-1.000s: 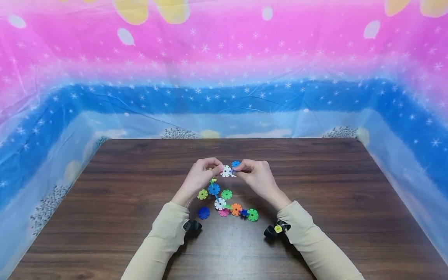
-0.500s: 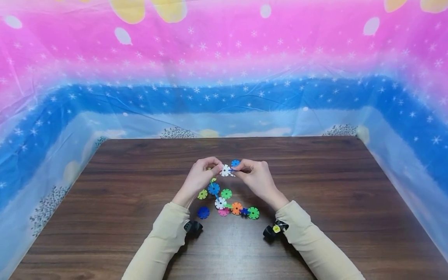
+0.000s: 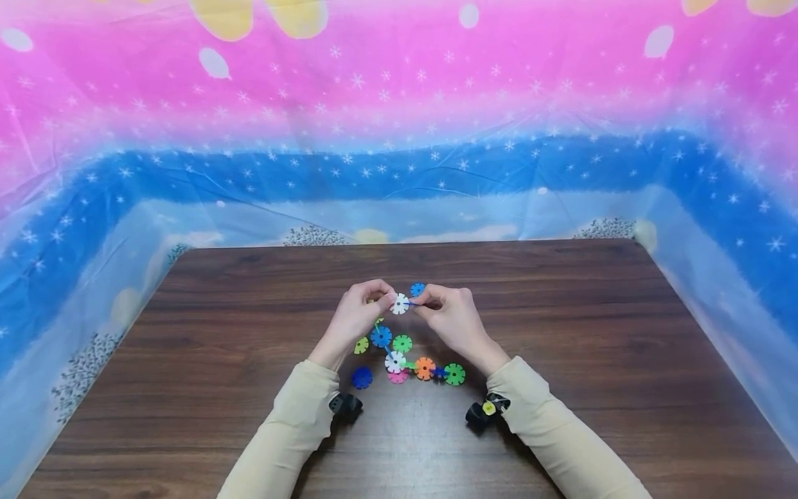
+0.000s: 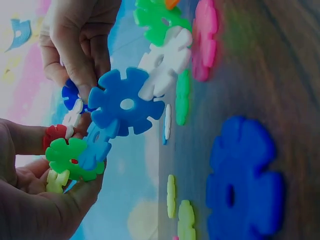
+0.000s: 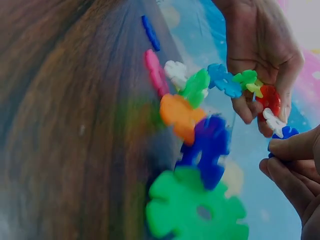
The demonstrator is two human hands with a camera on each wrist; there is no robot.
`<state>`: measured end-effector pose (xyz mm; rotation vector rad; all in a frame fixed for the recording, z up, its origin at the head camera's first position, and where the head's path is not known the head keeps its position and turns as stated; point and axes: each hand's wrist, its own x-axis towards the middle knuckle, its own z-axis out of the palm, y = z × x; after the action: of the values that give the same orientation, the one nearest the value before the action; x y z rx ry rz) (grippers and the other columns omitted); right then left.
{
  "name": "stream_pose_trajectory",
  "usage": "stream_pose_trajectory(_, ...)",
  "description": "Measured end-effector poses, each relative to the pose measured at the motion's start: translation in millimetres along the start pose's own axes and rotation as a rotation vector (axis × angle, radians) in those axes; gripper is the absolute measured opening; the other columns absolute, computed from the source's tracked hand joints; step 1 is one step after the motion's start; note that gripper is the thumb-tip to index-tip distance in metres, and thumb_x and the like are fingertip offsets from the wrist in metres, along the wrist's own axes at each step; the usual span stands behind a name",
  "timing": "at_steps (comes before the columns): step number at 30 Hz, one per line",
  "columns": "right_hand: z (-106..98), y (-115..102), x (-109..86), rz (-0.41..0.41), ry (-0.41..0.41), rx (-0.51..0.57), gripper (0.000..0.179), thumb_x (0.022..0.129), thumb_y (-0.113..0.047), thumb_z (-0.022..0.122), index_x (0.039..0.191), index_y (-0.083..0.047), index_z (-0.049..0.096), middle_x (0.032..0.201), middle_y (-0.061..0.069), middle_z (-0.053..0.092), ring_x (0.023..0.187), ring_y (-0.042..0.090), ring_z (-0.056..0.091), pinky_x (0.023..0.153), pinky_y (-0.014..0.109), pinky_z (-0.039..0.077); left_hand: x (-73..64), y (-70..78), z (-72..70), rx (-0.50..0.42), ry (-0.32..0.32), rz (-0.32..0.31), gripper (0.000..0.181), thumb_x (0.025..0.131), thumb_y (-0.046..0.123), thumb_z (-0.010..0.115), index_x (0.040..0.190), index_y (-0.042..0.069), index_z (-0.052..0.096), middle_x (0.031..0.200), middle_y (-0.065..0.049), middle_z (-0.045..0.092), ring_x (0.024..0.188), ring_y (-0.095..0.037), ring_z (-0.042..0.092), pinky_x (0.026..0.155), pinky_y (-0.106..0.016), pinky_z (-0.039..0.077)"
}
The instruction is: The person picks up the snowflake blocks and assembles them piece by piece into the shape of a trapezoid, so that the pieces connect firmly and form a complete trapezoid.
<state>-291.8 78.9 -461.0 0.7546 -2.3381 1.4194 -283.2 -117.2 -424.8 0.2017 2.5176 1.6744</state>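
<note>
My left hand (image 3: 355,315) grips a chain of notched plastic snowflake discs near its upper end, by a red disc (image 5: 270,97). A white disc (image 3: 400,303) sticks out from there toward my right hand (image 3: 458,319). Between thumb and fingers, that right hand pinches a dark blue disc (image 5: 285,132), whose edge meets the white one; how deeply they interlock I cannot tell. From the left hand the chain hangs down through a light blue disc (image 4: 127,103), another white disc (image 3: 395,362) and an orange disc (image 3: 425,368) to a green end disc (image 3: 454,374).
Loose discs lie on the wooden table (image 3: 218,388): a dark blue one (image 3: 361,378), a pink one (image 3: 397,375), a yellow-green one (image 3: 361,345), a green one (image 3: 402,343) and, behind the hands, a blue one (image 3: 417,290). A patterned cloth (image 3: 399,173) surrounds the far sides.
The lower end of the chain has swung slightly right and away from me. Both hands keep their hold, nearly still; the head view has shifted a little.
</note>
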Motion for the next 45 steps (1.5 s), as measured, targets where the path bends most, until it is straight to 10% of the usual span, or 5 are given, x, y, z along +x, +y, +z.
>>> stream_pose_trajectory(7,-1.8,-0.7,6.3,0.026,-0.049,-0.018,0.006,0.089,-0.003,0.076,0.090,-0.008,0.076,0.088,0.005,0.076,0.081,0.013,0.073,0.071,0.027,0.058,2.6,-1.4,-7.0,-0.073,-0.064,-0.011,0.015,0.102,0.012,0.059,0.101,0.000,0.068,0.098,-0.011,0.066,0.098,-0.042,0.063,0.090,-0.051,0.050)
stream_pose_trajectory(15,-29.3,14.3,21.0,0.279,-0.381,-0.101,0.038,0.091,-0.011,0.076,0.128,-0.008,0.066,0.125,0.010,0.069,0.109,0.027,0.068,0.090,0.043,0.055,4.2,-6.0,-24.0,0.000,-0.146,0.004,0.020,0.103,0.018,0.061,0.108,0.001,0.070,0.100,-0.024,0.068,0.061,-0.018,0.046,0.057,-0.034,0.035)
stream_pose_trajectory(23,-34.2,37.1,22.7,0.225,-0.646,-0.335,0.045,0.100,-0.026,0.066,0.144,-0.018,0.058,0.109,0.009,0.055,0.094,0.021,0.055,0.081,0.040,0.048,9.0,-10.5,-27.0,-0.039,-0.260,-0.041,0.026,0.105,0.020,0.056,0.120,0.001,0.064,0.104,-0.023,0.066,0.095,-0.039,0.063,0.084,-0.045,0.048)
stream_pose_trajectory(39,-31.9,35.9,27.6,0.334,-0.651,-0.245,0.020,0.087,-0.020,0.082,0.100,-0.012,0.069,0.088,-0.001,0.062,0.078,0.015,0.055,0.071,0.031,0.047,9.1,-13.1,-37.7,-0.031,-0.301,-0.100,0.032,0.103,0.026,0.060,0.122,0.002,0.067,0.099,-0.019,0.065,0.089,-0.033,0.061,0.087,-0.039,0.048)
stream_pose_trajectory(45,-35.2,33.2,27.6,0.490,-0.510,0.201,0.015,0.092,-0.004,0.072,0.105,-0.001,0.065,0.090,0.010,0.069,0.078,0.023,0.069,0.073,0.036,0.059,9.8,-13.4,-36.7,-0.060,-0.280,-0.096,0.029,0.102,0.024,0.061,0.118,0.001,0.065,0.097,-0.017,0.065,0.090,-0.038,0.062,0.081,-0.036,0.049)
